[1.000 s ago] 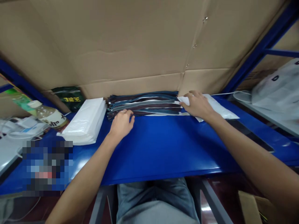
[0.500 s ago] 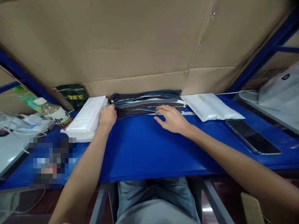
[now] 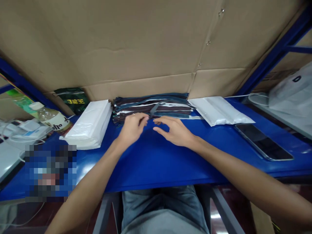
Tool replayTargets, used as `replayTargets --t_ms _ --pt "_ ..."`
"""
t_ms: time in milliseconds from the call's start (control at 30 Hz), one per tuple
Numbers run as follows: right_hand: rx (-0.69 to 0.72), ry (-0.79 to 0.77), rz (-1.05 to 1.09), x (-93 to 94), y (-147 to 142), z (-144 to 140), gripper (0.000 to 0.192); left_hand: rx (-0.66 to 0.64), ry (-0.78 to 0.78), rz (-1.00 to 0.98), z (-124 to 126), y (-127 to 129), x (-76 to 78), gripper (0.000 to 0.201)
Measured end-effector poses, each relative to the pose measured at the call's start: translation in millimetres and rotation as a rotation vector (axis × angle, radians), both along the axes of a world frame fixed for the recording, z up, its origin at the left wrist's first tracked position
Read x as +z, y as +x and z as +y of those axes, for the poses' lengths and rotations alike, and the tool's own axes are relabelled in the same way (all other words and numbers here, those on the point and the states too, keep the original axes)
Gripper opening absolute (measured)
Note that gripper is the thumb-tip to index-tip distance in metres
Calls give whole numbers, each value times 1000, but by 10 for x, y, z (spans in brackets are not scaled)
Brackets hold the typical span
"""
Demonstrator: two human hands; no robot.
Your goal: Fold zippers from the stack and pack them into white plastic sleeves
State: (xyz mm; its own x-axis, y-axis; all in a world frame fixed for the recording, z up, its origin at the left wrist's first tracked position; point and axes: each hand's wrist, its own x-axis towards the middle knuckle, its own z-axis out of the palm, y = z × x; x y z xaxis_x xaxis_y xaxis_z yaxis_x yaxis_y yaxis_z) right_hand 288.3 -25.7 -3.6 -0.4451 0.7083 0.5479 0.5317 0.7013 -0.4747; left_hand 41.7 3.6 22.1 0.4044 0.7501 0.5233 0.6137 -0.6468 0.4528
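Note:
My left hand [image 3: 133, 128] is closed in a pinch at the front of the pile. Its fingertips hold one end of a narrow grey zipper [image 3: 155, 109], which slants up and to the right over the other strips. Close by on the right, my right hand [image 3: 174, 130] holds nothing; its thumb and fingers are apart, just in front of the pile. The pile of zippers [image 3: 131, 101], in dark blue, brown, white and grey, lies lengthwise along the cardboard wall. The grip point itself is small and partly hidden by my left fingers.
A stack of white plastic bags [image 3: 89, 120] lies left of the pile, a flat white packet [image 3: 219, 110] right of it. A phone [image 3: 264, 141] rests on the blue tabletop [image 3: 158, 162]. Bottle [image 3: 55, 117], dark green pouch [image 3: 73, 100] and cables are at left, cardboard wall [image 3: 136, 42] behind.
My left hand has moved right from beside the white bags to the middle, with a grey zipper in its fingers. The right hand has come slightly toward me and stays open.

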Motion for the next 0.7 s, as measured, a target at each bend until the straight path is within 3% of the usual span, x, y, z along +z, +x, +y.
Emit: replayTargets --t_ms 133,500,600,700 --pt "-23 -140 101 -11 47 43 15 -184 -51 -44 -140 241 -179 24" --pt "-39 -213 48 -68 69 102 20 -232 -232 -111 -151 228 -212 28" --pt "-48 -171 42 49 117 23 20 -240 -264 -104 -141 222 -222 24" --pt "-156 -102 57 251 275 -181 26 -188 -304 -92 -103 193 -265 25"
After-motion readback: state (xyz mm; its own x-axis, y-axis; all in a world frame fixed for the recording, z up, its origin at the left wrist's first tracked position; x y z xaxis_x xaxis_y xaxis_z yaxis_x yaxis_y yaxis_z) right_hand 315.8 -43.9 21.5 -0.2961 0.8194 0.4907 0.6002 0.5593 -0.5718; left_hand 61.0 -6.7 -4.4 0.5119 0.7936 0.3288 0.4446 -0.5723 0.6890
